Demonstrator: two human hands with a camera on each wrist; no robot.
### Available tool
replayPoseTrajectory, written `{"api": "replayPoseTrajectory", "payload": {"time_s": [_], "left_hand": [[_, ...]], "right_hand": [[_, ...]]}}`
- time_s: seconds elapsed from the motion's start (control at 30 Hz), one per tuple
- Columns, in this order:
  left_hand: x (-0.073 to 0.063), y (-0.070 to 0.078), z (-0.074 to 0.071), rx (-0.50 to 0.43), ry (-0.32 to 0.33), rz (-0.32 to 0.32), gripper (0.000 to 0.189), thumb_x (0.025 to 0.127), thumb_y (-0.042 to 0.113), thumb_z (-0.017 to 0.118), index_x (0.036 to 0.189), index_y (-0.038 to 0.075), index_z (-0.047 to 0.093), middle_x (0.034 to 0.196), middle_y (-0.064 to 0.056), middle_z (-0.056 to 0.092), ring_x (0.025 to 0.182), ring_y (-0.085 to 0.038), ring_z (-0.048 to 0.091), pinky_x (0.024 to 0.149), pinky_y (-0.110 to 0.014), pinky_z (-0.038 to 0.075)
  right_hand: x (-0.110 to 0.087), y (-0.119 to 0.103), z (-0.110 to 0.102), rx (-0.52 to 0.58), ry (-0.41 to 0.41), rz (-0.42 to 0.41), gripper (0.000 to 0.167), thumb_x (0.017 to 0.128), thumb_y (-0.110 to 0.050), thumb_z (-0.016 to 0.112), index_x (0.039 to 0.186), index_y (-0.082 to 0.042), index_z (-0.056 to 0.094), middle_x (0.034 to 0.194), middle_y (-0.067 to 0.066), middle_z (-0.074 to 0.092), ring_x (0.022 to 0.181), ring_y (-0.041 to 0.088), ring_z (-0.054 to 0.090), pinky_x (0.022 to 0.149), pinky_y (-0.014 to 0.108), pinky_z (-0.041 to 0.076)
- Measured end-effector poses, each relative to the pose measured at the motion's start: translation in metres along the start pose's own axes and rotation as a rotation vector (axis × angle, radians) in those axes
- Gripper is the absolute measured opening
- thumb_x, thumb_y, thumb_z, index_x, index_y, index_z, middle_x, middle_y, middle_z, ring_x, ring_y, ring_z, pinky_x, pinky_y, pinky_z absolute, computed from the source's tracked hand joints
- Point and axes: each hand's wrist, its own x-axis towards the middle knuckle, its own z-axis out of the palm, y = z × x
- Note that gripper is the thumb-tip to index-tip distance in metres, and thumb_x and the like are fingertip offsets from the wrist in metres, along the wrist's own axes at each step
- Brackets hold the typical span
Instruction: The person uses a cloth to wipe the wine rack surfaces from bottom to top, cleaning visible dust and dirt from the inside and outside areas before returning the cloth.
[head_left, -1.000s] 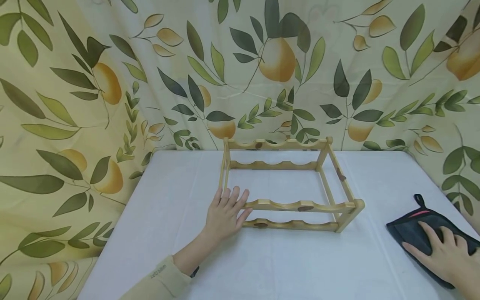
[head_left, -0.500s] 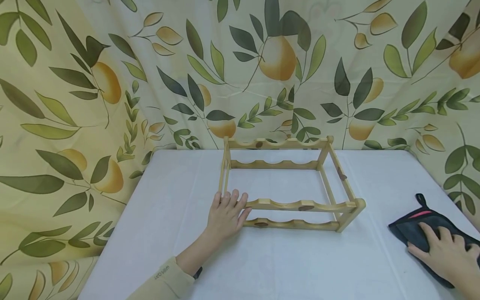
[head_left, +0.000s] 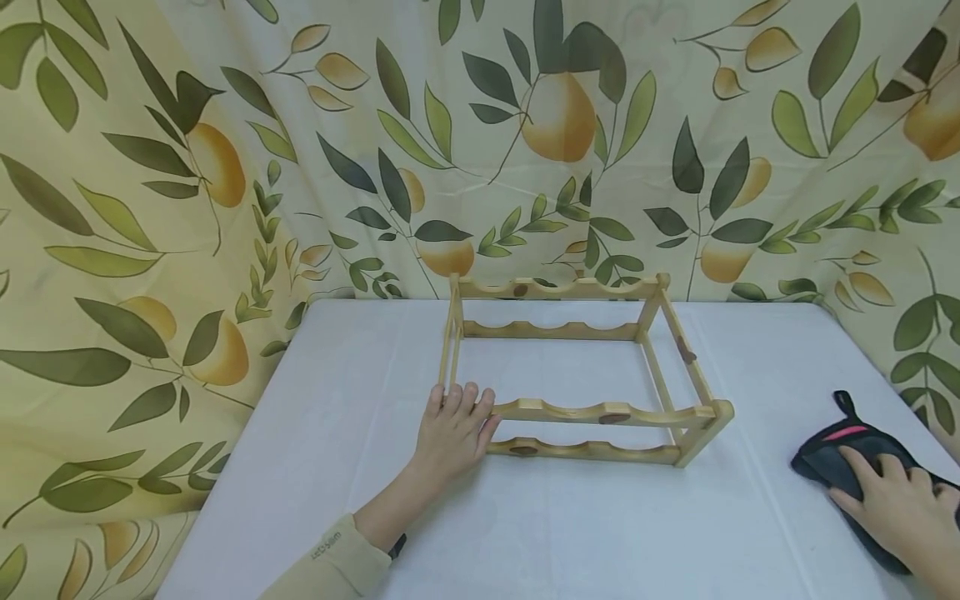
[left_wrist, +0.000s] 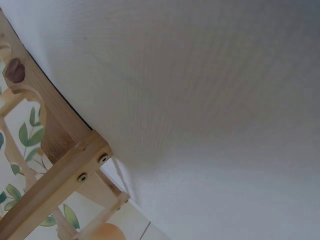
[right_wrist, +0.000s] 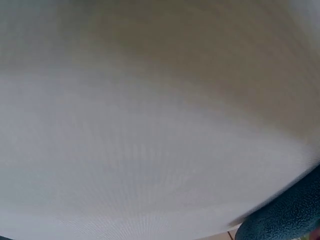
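Observation:
A pale wooden wine rack (head_left: 615, 414) with scalloped rails stands mid-table in the head view. My left hand (head_left: 453, 425) holds its front left corner, the fingers over the top rail and the thumb at the front; the hand hides that corner. In the left wrist view, a bolted end of the rack (left_wrist: 75, 165) shows, but no fingers. On the right, my right hand (head_left: 896, 504) grips a dark blue cloth pouch (head_left: 817, 458) with black trim, a hanging loop and a pinkish-red strip. Part of the pouch lies outside the head view. Its fuzzy edge (right_wrist: 282, 215) appears in the right wrist view.
A white cloth covers the table (head_left: 570, 533). Behind and to the left hangs a curtain (head_left: 300, 167) with fruit and leaf print, close to the rack's back side. The pouch lies near the table's right edge.
The pouch's left tip has drawn to the right, and its cloth bunches up more under my right fingers. My left hand and the rack stay nearly in place.

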Motion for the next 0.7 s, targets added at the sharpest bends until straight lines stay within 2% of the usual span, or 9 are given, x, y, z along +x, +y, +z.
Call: {"api": "replayPoseTrajectory", "payload": {"time_s": [0.13,0.4,0.7], "left_hand": [[-0.0005,-0.0003,-0.0006,-0.009,-0.02,0.009,0.031,0.098,0.036,0.014,0.104,0.015,0.037,0.095,-0.005,0.031,0.087,-0.022,0.033,0.081,-0.037,0.026],[-0.0005,-0.0011,-0.0021,0.003,-0.038,0.013,0.033,0.098,0.035,0.014,0.101,0.016,0.041,0.094,-0.005,0.035,0.088,-0.022,0.034,0.081,-0.037,0.027],[-0.0017,-0.0019,-0.0014,0.012,-0.027,0.019,0.033,0.098,0.035,0.016,0.1,0.015,0.041,0.094,-0.005,0.035,0.088,-0.022,0.034,0.081,-0.038,0.027]], "right_hand": [[0.0032,0.0006,-0.0008,-0.022,0.03,-0.024,0.069,0.073,-0.029,0.072,0.122,0.001,0.033,0.1,0.035,0.036,0.094,0.058,0.037,0.086,0.07,0.024],[0.0098,0.004,0.0034,-0.036,0.035,-0.068,0.064,0.072,-0.023,0.073,0.118,-0.001,0.035,0.094,0.036,0.04,0.091,0.054,0.042,0.083,0.068,0.026],[0.0069,-0.0013,-0.0004,-0.058,0.149,-0.107,0.062,0.069,-0.019,0.074,0.115,-0.003,0.037,0.089,0.038,0.041,0.086,0.054,0.044,0.082,0.068,0.028]]}}
